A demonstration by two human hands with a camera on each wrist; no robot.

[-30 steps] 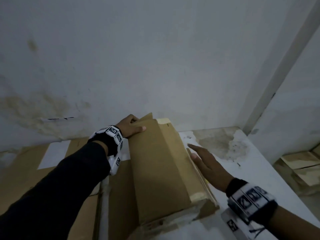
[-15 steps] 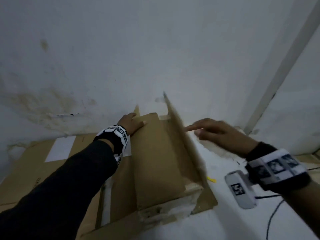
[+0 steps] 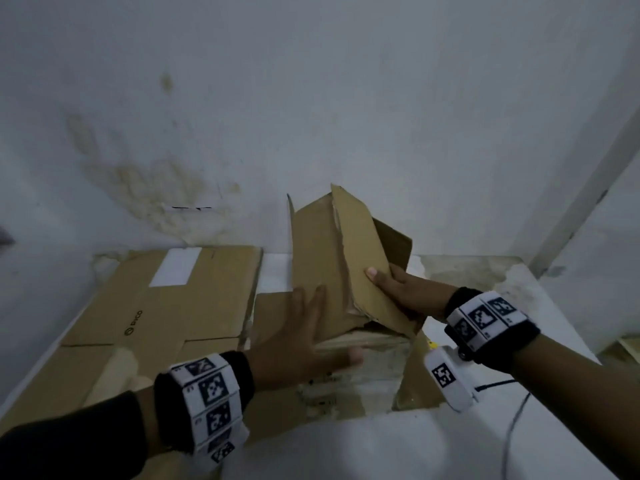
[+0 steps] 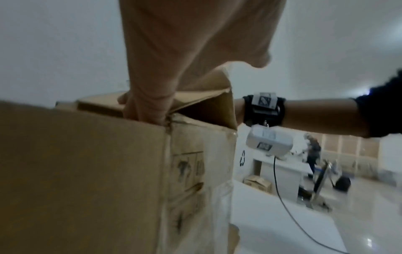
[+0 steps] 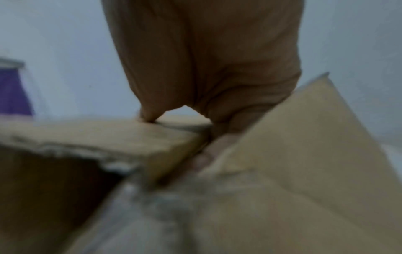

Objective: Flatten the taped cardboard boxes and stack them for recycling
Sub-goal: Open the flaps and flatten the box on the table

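I see the cardboard box [image 3: 322,265] at about 12 o'clock from my hands, standing half collapsed on the white tabletop [image 3: 381,445] close to the stained wall [image 3: 311,98]. My right hand [image 3: 403,294] grips a raised flap [image 3: 360,258] of it: the thumb lies on the flap's near face and the fingers go behind it. In the right wrist view the picture is blurred, but the thumb and fingers visibly close on cardboard edges. My left hand [image 3: 301,341] is spread flat, fingers straight, palm pressing on the box's top panel; the left wrist view shows its fingers [image 4: 143,110] lying over the upper edge of the box, whose side carries faint printed handling marks. At 9 o'clock a flattened box [image 3: 166,306] with a white label [image 3: 176,270] lies flat on the tabletop, touching the one I hold. Torn tape [image 3: 346,386] shows along the near end of the box. A thin cable [image 3: 512,431] hangs at 4 o'clock.
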